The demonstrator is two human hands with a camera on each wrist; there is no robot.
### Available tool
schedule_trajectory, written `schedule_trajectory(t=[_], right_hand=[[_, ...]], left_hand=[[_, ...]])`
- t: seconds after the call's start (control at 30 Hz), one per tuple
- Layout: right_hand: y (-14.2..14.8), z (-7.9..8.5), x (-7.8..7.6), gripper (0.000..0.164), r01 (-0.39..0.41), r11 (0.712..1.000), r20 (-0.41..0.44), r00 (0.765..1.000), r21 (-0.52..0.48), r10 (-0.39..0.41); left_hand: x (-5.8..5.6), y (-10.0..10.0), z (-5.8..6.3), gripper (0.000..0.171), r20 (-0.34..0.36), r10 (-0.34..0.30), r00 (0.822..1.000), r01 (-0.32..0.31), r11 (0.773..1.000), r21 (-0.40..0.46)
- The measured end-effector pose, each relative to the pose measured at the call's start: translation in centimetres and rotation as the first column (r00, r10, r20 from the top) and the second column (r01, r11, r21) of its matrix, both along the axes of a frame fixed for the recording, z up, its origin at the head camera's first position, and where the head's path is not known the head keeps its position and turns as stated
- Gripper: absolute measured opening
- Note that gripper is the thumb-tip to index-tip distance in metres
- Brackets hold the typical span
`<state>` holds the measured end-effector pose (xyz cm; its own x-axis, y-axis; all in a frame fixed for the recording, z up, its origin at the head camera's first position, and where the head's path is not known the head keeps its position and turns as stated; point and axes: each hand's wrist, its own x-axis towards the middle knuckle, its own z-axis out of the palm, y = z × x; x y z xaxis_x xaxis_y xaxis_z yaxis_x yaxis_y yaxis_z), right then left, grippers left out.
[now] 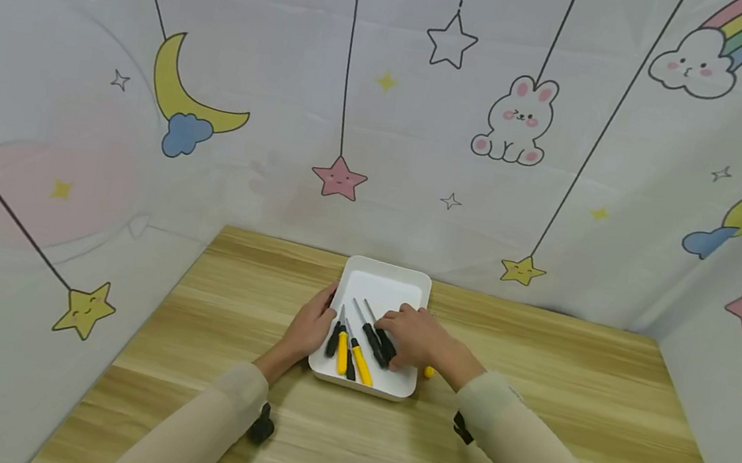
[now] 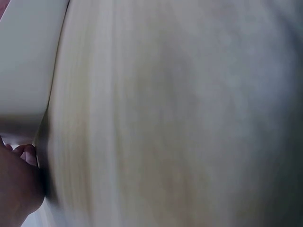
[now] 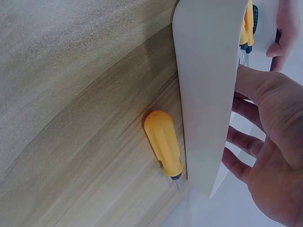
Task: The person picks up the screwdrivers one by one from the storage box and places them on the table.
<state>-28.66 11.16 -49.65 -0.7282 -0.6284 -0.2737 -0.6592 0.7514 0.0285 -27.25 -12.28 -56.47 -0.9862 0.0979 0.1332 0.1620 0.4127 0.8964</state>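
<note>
A white rectangular tray (image 1: 386, 274) sits on the table with several screwdrivers inside, some with yellow handles (image 1: 362, 361), others with black handles (image 1: 372, 344). My left hand (image 1: 312, 327) grips the tray's left side, thumb at the rim and fingers against the outer wall. Over the right rim reaches my right hand (image 1: 418, 339), its bent fingers (image 3: 246, 142) down inside the tray beside the black handles. Part of one black handle is hidden under that hand; I cannot tell whether it is pinched. A yellow-handled screwdriver (image 3: 163, 144) lies on the table just outside the tray's right wall.
The wood-grain table (image 1: 524, 462) runs up to a white curtain (image 1: 415, 126) printed with stars, moons and rabbits, which hangs behind it and along both sides. A black wrist device (image 1: 261, 425) hangs under the left sleeve, another (image 1: 462, 428) under the right.
</note>
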Motion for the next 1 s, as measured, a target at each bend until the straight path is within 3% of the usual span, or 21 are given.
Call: schedule_trajectory(t=[0.73, 1.0], right_hand=[[0.36, -0.05, 0.26, 0.072, -0.021, 0.999, -0.017, 1.0, -0.029, 0.021], [0.98, -0.02, 0.66, 0.07, -0.019, 0.996, 0.008, 1.0, -0.091, 0.02]], left_hand=[[-0.05, -0.15, 0.12, 0.059, 0.002, 0.005, 1.0, -0.005, 1.0, 0.002], [0.07, 0.05, 0.22, 0.059, 0.005, 0.008, 1.0, -0.008, 1.0, -0.014]])
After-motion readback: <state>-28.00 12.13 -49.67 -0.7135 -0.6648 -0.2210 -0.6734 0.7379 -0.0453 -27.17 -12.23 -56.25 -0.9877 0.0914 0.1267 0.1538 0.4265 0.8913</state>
